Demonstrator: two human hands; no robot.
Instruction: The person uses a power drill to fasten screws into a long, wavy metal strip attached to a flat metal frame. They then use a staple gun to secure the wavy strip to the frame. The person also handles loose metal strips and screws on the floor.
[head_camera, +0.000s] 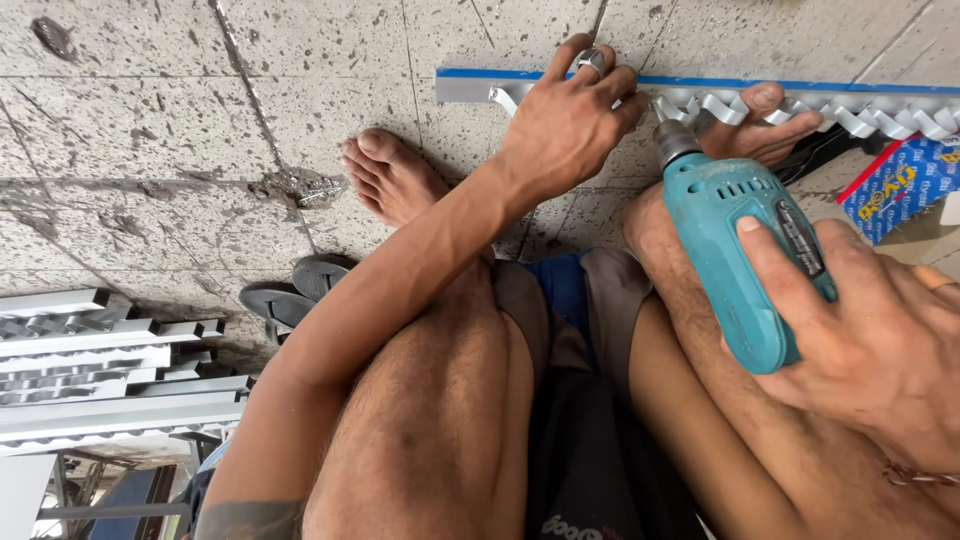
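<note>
I sit on a speckled stone floor with bare legs drawn up. My left hand (565, 120), a ring on one finger, presses down on a long grey metal rail (470, 88) with a blue edge and zigzag strip. My right hand (865, 340) grips a teal electric drill (740, 260), its chuck pointing at the rail just right of my left hand. The toes of my right foot (770, 125) rest on the rail beyond the drill. My left foot (385, 175) lies flat on the floor.
A stack of grey metal profiles (110, 370) lies at the lower left. Dark sandals (295, 290) sit beside my left leg. A blue and red printed packet (900, 185) lies at the right edge. A small pile of screws (315, 188) rests on the floor.
</note>
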